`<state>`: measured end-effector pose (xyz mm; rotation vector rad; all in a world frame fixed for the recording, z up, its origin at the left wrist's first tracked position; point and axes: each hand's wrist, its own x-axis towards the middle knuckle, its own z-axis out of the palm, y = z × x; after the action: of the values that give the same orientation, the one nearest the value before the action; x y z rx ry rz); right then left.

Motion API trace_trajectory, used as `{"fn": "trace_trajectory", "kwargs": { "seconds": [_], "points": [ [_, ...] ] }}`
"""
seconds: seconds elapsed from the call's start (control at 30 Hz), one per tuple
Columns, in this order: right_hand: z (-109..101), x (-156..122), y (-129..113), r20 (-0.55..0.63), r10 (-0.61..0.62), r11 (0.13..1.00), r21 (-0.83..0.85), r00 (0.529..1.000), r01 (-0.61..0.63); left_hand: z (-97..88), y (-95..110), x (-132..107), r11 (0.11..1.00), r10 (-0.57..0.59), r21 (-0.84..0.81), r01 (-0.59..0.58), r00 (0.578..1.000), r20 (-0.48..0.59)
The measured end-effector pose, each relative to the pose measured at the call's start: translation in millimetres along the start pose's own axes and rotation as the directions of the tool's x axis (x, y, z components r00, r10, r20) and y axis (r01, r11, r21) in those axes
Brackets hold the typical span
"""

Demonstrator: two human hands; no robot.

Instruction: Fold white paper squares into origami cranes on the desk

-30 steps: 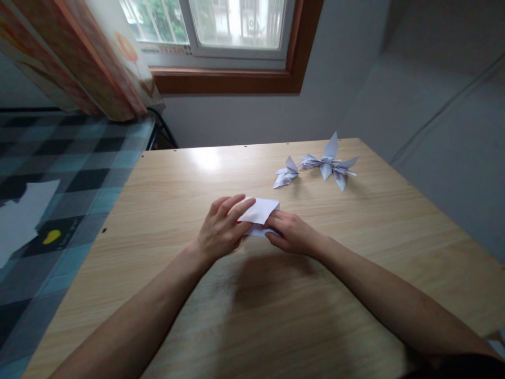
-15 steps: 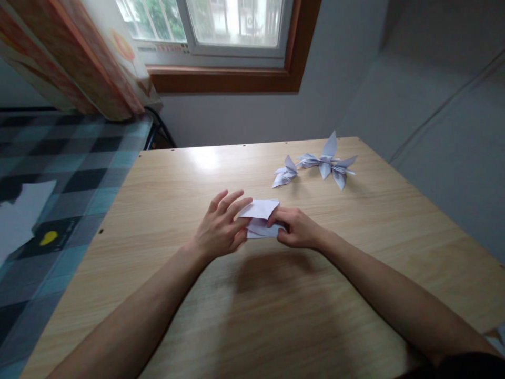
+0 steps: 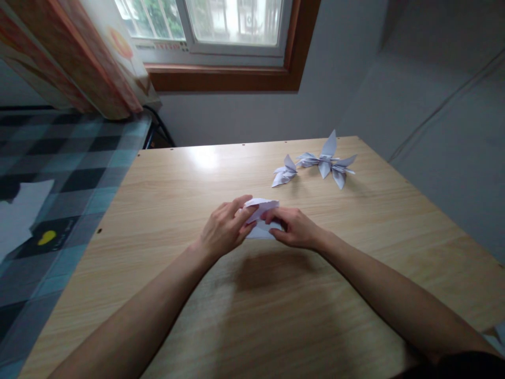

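Observation:
A small folded white paper (image 3: 262, 206) sits at the middle of the wooden table (image 3: 355, 252), lifted slightly at its top flap. My left hand (image 3: 223, 231) pinches its left side with fingers closed on the flap. On the paper's right side, my right hand (image 3: 294, 227) grips it with curled fingers. The lower part of the paper is hidden between the two hands.
Two finished white paper folds lie farther back: a small one (image 3: 284, 174) and a larger spiky one (image 3: 329, 160). A bed with a checked cover (image 3: 59, 173) and a white sheet (image 3: 19, 213) is at the left. A window and curtain are behind.
My left fingers went from lying flat on the paper to pinching its flap, which has risen off the table. My right hand curled tighter on the right side.

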<state>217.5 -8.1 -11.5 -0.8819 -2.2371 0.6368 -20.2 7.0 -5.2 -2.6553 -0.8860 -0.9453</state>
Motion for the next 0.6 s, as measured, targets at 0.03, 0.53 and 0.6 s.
{"fn": "trace_trajectory", "kwargs": {
  "seconds": [0.03,0.53,0.6],
  "points": [
    [0.7,-0.5,0.6,-0.001,-0.012,1.0,-0.003,1.0,0.012,0.6,0.1,-0.5,1.0,-0.018,-0.008,0.018,1.0,0.002],
    [5.4,-1.9,1.5,0.067,-0.168,0.978,-0.113,0.983,0.175,9.4,-7.9,-4.2,0.9,-0.366,-0.25,0.358,0.931,0.019],
    [7.4,-2.4,1.9,0.072,-0.187,0.973,-0.127,0.98,0.195,9.9,-8.8,-3.5,0.881,-0.406,-0.253,0.399,0.913,0.026]
  ]
}}
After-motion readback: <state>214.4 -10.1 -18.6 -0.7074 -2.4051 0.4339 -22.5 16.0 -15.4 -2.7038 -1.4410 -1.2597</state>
